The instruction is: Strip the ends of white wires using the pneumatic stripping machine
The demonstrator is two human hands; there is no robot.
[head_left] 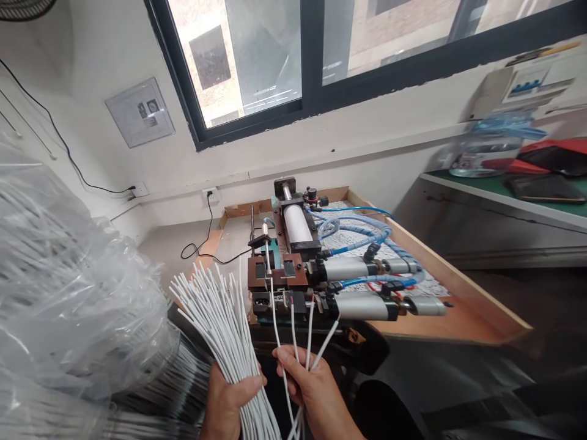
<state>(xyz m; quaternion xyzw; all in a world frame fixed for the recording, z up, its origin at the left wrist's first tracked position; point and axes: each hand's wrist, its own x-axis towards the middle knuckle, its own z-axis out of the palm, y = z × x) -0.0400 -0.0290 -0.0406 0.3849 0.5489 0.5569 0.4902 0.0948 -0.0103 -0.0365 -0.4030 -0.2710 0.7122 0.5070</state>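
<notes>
A thick bundle of white cables (229, 348) fans out upward from my left hand (232, 397), whose fingers are wrapped round it. My right hand (308, 382) pinches several loose white cables (294, 330) spread apart between thumb and fingers. Reddish tips show on two of these. The leftmost cable in that hand reaches up to the brown jaw block of a pneumatic machine (277, 272); whether its end is inside the block I cannot tell. The other cable ends stand in front of the machine's lower cylinder (362, 305).
Plastic-wrapped cable bundles (77, 293) are piled on the left. The machine sits in a wooden-edged tray (458, 287) with blue air hoses (358, 229). A green-topped shelf (486, 186) at right carries a bag and a phone-like dark object. A window (316, 67) is above.
</notes>
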